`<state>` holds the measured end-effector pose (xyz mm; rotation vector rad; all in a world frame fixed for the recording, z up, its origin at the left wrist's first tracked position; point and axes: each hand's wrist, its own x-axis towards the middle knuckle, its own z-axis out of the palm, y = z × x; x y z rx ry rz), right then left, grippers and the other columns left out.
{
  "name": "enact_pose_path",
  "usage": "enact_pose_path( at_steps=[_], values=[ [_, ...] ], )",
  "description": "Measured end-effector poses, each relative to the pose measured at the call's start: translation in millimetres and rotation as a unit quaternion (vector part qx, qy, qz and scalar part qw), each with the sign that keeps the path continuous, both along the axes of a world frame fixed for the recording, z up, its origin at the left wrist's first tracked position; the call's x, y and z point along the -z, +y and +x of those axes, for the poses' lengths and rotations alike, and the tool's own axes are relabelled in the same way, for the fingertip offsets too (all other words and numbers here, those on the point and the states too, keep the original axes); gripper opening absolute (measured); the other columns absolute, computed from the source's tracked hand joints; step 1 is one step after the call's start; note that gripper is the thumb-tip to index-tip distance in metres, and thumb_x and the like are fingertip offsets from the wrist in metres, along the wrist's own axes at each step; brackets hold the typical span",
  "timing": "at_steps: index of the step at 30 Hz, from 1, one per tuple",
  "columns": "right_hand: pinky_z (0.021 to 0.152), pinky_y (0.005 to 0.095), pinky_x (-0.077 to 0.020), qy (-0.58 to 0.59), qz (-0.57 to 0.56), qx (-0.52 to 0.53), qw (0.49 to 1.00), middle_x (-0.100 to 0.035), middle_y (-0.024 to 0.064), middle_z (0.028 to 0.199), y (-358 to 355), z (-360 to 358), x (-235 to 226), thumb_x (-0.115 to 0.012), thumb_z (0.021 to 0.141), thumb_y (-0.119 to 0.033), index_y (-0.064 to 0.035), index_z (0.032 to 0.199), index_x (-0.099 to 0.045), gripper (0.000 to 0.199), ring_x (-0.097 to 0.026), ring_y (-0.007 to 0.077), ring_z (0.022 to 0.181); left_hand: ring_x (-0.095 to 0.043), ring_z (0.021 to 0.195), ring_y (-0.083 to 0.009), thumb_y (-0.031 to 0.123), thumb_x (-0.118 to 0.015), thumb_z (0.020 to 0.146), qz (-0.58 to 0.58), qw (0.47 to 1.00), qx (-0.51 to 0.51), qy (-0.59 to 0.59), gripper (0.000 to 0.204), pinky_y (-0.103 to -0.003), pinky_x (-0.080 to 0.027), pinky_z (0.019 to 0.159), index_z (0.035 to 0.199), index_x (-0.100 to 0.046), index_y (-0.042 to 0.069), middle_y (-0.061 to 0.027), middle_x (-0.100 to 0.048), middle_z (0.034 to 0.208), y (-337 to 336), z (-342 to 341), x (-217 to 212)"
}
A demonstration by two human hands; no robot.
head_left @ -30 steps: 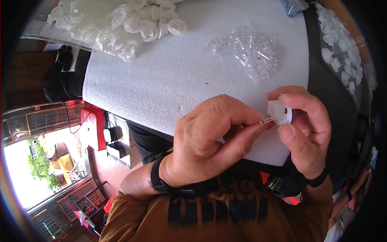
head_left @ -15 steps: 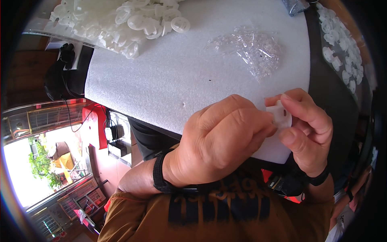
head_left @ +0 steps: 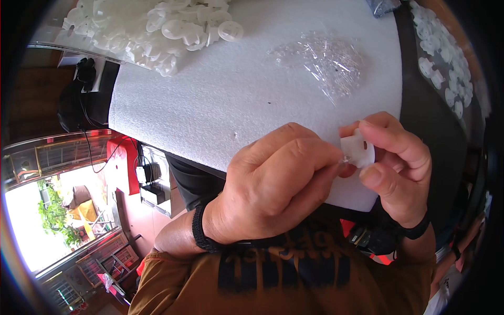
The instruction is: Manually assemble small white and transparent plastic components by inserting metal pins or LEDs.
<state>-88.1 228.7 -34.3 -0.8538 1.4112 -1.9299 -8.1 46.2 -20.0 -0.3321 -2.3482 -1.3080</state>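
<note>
Between the fingers and thumb of my right hand [head_left: 401, 168] is a small white plastic part [head_left: 358, 150] with a rounded edge and a dark slot in its side. My left hand [head_left: 283, 184] is closed in a pinch beside it. At its fingertips a small transparent plastic piece [head_left: 346, 159] shows, close against the white part; whether it goes into the part I cannot tell. Both hands are over the near right edge of a white foam sheet [head_left: 199, 105]. Farther off on the sheet lies a loose pile of thin transparent plastic pins [head_left: 336, 63].
A heap of white plastic parts [head_left: 157, 31] covers the far left. More white parts [head_left: 446, 58] lie on the dark surface at the right. A dark plastic bag [head_left: 382, 7] sits at the far right corner. A red stool [head_left: 123, 165] stands below at the left.
My left hand has drawn slightly left, away from the white part, so the small transparent piece at its fingertips now shows. My right hand keeps its hold, shifted slightly left.
</note>
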Motion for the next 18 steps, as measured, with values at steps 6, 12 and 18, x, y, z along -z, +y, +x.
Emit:
enact_pose_path(
  at_steps=[6, 12, 18],
  values=[
    [0.078, 0.0284, -0.0496, 0.075, 0.04, -0.001, 0.996, -0.049, 0.0177, 0.113, 2, 0, -1, -0.063, 0.081, -0.006, -0.0034, 0.12, -0.052, 0.04, -0.057, 0.0176, 0.09, -0.057, 0.055, -0.0184, -0.007, -0.068, 0.065, -0.124, 0.99, -0.018, 0.07, 0.024, -0.026, -0.045, 0.046, 0.086, -0.059, -0.001, -0.0093, -0.058, 0.069, -3, 2, 3],
    [0.078, 0.0276, -0.0486, 0.089, 0.059, -0.006, 0.994, -0.05, 0.0164, 0.111, 0, 3, -5, -0.065, 0.078, -0.004, -0.0039, 0.117, -0.055, 0.041, -0.057, 0.017, 0.091, -0.056, 0.052, -0.0195, -0.007, -0.067, 0.064, -0.198, 0.976, -0.017, 0.085, 0.026, -0.027, -0.045, 0.042, 0.088, -0.058, -0.002, -0.0099, -0.056, 0.068, -3, 9, 4],
    [0.079, 0.0266, -0.0461, 0.159, 0.056, -0.018, 0.986, -0.051, 0.0169, 0.11, 0, -3, -5, -0.067, 0.076, -0.006, -0.0045, 0.117, -0.055, 0.043, -0.055, 0.0185, 0.096, -0.056, 0.051, -0.0199, -0.006, -0.066, 0.064, -0.266, 0.964, 0.015, 0.026, 0.025, -0.028, -0.045, 0.041, 0.088, -0.058, -0.002, -0.0099, -0.056, 0.069, 1, 10, -21]
  ],
)
